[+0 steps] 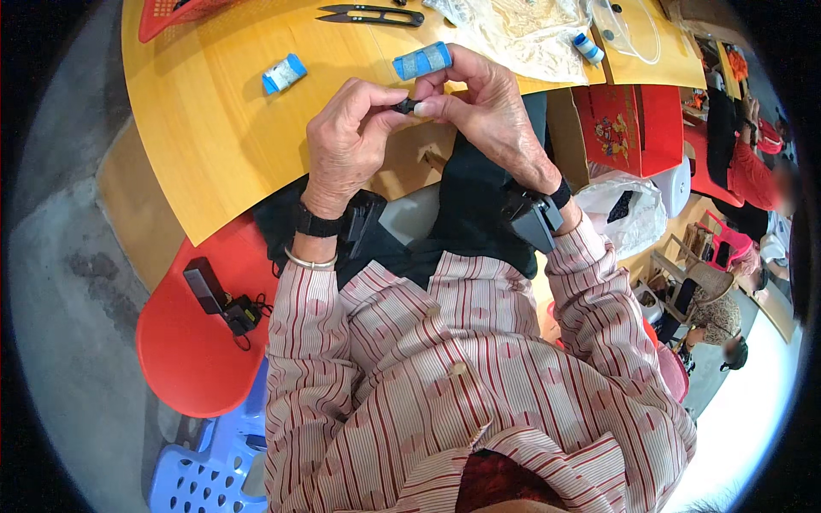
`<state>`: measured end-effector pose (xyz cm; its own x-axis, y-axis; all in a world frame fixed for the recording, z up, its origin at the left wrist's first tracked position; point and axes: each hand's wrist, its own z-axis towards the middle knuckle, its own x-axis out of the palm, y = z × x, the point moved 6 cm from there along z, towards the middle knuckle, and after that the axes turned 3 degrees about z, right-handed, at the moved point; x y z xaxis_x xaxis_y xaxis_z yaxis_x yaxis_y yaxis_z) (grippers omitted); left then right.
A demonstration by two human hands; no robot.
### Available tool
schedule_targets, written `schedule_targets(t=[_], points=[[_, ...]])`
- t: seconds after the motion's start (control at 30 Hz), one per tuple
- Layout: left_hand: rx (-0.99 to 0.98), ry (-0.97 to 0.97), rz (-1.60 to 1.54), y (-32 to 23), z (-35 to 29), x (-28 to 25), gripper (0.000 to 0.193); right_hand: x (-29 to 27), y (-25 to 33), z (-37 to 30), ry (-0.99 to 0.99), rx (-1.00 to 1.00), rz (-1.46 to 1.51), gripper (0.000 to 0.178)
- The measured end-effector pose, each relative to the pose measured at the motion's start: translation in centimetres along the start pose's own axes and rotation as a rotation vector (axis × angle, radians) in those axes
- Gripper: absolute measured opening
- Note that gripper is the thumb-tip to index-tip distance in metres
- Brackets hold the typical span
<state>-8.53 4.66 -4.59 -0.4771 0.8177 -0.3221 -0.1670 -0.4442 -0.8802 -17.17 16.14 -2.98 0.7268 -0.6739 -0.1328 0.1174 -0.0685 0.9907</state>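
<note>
My left hand point(346, 137) pinches a small black piece point(404, 106) between thumb and fingertips, over the near edge of the wooden table. From the other side, the thumb of my right hand point(492, 115) presses on the same piece, so the fingertips of both hands almost meet. The piece is too small and too covered to name. A blue and pale wrapped roll point(422, 61) sits at the tip of my right index finger, seemingly around it. A similar blue roll point(284, 74) lies on the table beyond my left hand.
Black thread snips point(372, 14) lie near a red plastic basket point(175, 19). Clear plastic bags point(522, 34) and another blue roll point(588, 49) are at the far right. A red box point(629, 128) stands right of my knees. A red stool point(201, 342) holds a black device.
</note>
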Motion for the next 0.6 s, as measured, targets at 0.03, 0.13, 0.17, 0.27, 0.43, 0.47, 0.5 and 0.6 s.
schedule_targets(t=[0.03, 0.13, 0.17, 0.27, 0.43, 0.47, 0.5, 0.6], points=[[-0.002, 0.002, 0.0, 0.1, 0.0, 0.0, 0.018, 0.1, 0.0, 0.0, 0.005, 0.012, 0.016, 0.013], [-0.019, 0.006, -0.058, 0.4, -0.2, 0.2, 0.019, 0.0, -0.3, -0.1, 0.019, 0.023, 0.044, 0.014], [-0.006, 0.01, -0.04, 0.4, -0.2, 0.2, 0.019, -0.1, -0.4, -0.1, 0.031, 0.02, 0.057, 0.014], [0.023, 0.018, -0.004, 0.0, -0.1, 0.1, 0.019, -0.1, -0.9, 0.0, 0.054, 0.101, 0.102, 0.016], [0.038, 0.038, 0.033, -0.3, 0.1, 0.2, 0.019, 0.1, -2.4, 0.0, 0.098, 0.248, 0.371, 0.016], [0.028, 0.048, 0.022, -0.4, 0.1, 0.2, 0.019, 0.2, -2.7, -0.1, 0.108, 0.29, 0.423, 0.016], [0.015, 0.056, 0.015, -0.2, 0.0, 0.2, 0.018, 0.4, -2.8, -0.1, 0.11, 0.293, 0.426, 0.016], [0.015, 0.031, -0.007, -0.2, 0.1, -0.1, 0.018, 0.6, -2.8, -0.1, 0.095, 0.309, 0.402, 0.016]])
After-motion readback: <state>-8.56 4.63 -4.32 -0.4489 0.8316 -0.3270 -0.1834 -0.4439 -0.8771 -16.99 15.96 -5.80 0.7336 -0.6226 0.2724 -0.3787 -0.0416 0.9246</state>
